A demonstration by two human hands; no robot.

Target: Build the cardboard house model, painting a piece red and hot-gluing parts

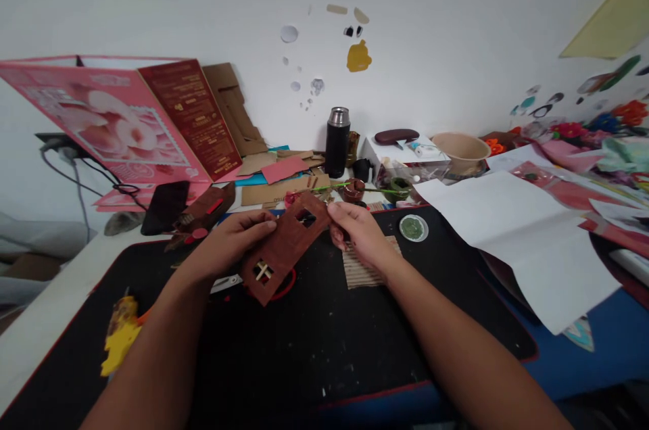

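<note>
Above the black mat, a brown-painted cardboard panel (284,241) with two square window cutouts is held up at a slant. The lower cutout has a pale stick cross (262,272) in it; the upper one shows no cross. My left hand (233,241) grips the panel's left edge, thumb on top. At its upper right end, my right hand (357,227) pinches the corner; whether a small piece is also between those fingers is hidden. Scissors (226,283) with a red handle lie partly under the panel. Below my right forearm is a piece of corrugated cardboard (362,271).
A yellow glue gun (122,335) lies left on the black mat (304,362). Behind stand a black thermos (337,146), a brown paint jar (353,190), a green paint jar (398,189) and a dish of green material (414,228). White paper (522,234) covers the right side.
</note>
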